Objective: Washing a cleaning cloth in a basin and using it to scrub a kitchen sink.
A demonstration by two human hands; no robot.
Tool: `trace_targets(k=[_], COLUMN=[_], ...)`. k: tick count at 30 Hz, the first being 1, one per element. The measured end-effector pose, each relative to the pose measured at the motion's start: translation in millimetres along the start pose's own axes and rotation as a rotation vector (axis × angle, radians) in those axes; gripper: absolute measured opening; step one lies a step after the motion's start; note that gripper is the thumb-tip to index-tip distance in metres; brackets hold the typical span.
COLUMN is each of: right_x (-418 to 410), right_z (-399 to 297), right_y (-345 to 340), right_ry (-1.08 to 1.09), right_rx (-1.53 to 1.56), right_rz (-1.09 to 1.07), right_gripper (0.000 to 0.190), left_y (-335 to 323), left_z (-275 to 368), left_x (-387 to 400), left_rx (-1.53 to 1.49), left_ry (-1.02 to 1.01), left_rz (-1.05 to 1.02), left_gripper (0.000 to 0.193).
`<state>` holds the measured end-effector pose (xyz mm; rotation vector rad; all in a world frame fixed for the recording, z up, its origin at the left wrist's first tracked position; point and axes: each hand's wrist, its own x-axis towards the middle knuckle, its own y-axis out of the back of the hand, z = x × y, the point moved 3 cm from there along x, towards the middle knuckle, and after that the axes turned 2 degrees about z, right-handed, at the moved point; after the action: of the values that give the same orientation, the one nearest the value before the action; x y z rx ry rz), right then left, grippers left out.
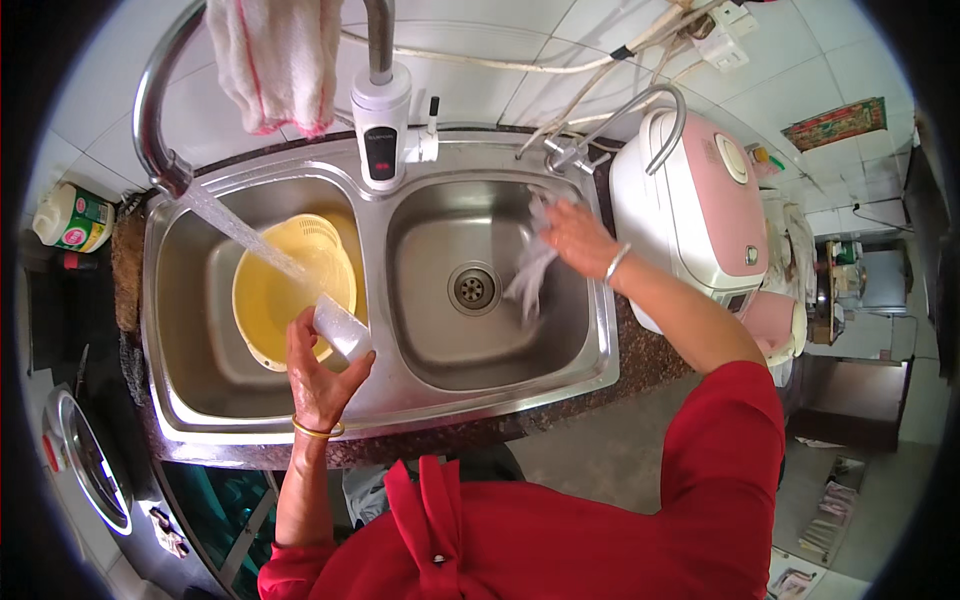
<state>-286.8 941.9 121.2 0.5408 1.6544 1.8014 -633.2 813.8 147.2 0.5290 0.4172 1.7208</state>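
My left hand [322, 371] grips a small whitish cup [342, 328] by its sides, tilted at the near right rim of the yellow plastic basin [247, 300]. That basin sits in the left bowl of a double stainless steel sink [495, 401]. Water streams from the curved chrome faucet [161, 165] into the basin, close to the cup. At the right bowl's far right side, my right hand [577, 236] holds a thin, pale grey-white cloth [529, 274]. The cloth hangs down into the bowl beside the drain strainer [474, 288] and looks blurred.
A pink-and-white rice cooker [720, 195] stands right of the sink. Between the bowls rises a white electric water heater tap [381, 127]. A white towel [277, 67] hangs above the left bowl. A white jug-like bottle [73, 217] stands at left, and cables [510, 66] cross the tiled wall.
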Motion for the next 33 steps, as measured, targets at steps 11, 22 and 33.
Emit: trace_targets(k=[11,22,33], right_x=[-83.5,-39.3,-3.4], right_z=[-74.5,-176.6,-76.3], right_y=[-15.6,-57.5,-157.7], right_ry=[-0.183,-0.197,-0.993], right_rx=[-0.217,0.994,0.710], right_rz=[-0.262,-0.181,0.077], right_gripper=[0.014,0.025,0.032], left_y=[-8.3,11.4,20.7], left_z=[4.7,-6.5,-25.6], left_x=[-5.5,-18.1,-15.3], left_rx=[-0.054,-0.001,-0.004], left_ry=[-0.026,-0.021,0.064], left_rz=[-0.008,-0.066,-0.042], left_gripper=[0.059,0.063,0.062])
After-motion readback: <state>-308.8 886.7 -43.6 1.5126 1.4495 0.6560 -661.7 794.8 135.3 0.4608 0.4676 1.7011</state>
